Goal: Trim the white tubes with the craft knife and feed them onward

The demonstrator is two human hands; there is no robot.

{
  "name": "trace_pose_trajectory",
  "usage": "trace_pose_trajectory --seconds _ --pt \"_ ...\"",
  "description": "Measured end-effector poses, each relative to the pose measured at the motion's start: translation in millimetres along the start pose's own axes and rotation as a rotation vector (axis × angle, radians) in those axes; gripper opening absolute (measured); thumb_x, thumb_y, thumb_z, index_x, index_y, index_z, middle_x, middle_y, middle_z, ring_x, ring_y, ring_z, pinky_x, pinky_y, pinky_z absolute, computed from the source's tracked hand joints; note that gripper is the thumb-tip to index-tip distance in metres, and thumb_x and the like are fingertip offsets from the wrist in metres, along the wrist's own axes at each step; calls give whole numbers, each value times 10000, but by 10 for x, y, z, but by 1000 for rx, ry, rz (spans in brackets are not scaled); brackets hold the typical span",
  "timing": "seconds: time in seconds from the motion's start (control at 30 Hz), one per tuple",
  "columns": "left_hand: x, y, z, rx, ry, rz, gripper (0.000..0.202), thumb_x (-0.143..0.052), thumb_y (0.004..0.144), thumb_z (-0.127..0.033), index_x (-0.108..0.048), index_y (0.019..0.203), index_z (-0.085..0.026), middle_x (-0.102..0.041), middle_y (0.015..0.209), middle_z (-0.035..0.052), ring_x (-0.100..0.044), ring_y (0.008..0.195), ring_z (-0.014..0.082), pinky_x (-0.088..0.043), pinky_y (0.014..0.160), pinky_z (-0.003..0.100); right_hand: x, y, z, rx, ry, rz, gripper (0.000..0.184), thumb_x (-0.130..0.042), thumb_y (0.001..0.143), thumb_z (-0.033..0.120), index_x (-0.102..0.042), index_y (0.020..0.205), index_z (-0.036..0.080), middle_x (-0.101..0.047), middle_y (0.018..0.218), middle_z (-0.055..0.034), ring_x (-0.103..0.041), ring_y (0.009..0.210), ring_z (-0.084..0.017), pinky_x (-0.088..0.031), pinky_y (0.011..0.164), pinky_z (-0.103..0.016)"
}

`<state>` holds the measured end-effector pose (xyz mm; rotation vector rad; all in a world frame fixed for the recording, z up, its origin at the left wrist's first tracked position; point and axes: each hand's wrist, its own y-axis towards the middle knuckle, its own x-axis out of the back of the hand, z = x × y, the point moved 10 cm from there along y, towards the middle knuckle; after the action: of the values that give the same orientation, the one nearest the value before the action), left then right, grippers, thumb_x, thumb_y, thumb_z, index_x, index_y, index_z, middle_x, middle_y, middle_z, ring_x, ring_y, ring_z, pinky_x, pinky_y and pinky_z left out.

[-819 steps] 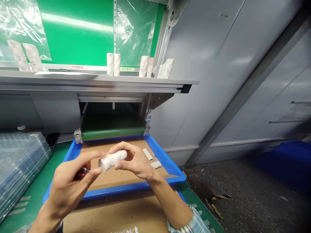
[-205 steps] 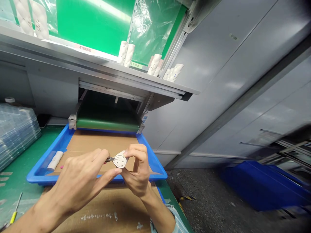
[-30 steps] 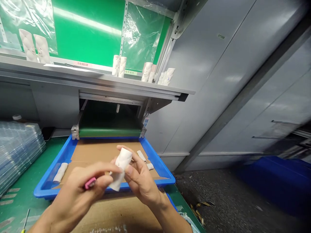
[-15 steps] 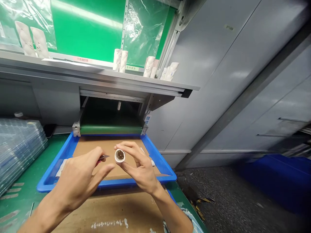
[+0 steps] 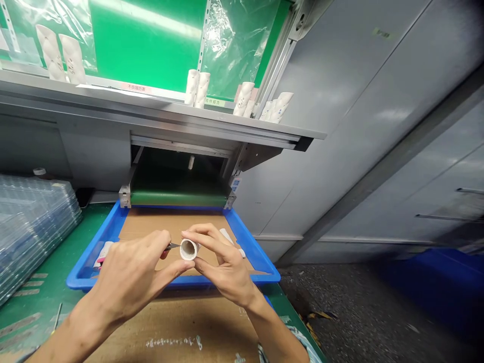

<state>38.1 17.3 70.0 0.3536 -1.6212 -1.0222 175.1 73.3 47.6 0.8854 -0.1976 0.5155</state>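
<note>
The right hand pinches a short white hollow tube at its fingertips, while the curled left hand hides the handle of a small steel craft knife.

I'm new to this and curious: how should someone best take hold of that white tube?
Grip the white tube by its curved outer wall, from the side, as the right hand does: it is hollow, so this leaves its open end free.
</note>
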Motion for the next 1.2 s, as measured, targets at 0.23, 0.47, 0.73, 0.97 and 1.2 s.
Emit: trace_pose_trajectory --seconds 0.23,0.47,0.73,0.97,1.2 --pt "-40 -19 -23 -24 89 26 555 -301 1163 -615 -482 784 -253 -611 615 -61 -610 433 144 -282 461 335 28 10 55 23 -36 -5 556 -751 1012 85 -706 1474 392 -701 1268 -34 -704 1181 -170 -590 1063 -281" --pt "-21 -23 -60 -39 124 31 573 -278 1174 -578 -504 756 -257 -545 563 -52 -588 416 162 -275 469 342 36 15 76 40 -54 -3 542 -751 1016 90 -712 1467 388 -710 1262 -41 -715 1179 -175 -605 1056 -289" --pt "-81 -22 -82 -36 -144 119 507 -329 1186 -488 -526 779 -261 -599 593 -65 -601 474 148 -296 486 327 23 -17 -37 -27 -1 -43 425 -786 1021 186 -744 1413 345 -724 1264 -55 -729 1183 -194 -610 1070 -327" --pt "-87 -23 36 44 -345 80 350 -510 1115 -594 -614 1094 -260 -641 729 -74 -604 522 108 -451 508 210 -35 -56 -426 -291 447 -166 524 -805 984 556 -581 1403 335 -708 1206 -56 -816 958 -226 -715 798 -370" --pt "-164 -123 -174 -166 -251 56 333 -449 1143 -248 -559 1455 -282 -647 842 -33 -593 562 127 -392 509 244 -121 -82 -597 -483 646 -207 515 -793 956 623 -549 1239 268 -715 1389 -131 -739 891 -174 -653 721 -270"
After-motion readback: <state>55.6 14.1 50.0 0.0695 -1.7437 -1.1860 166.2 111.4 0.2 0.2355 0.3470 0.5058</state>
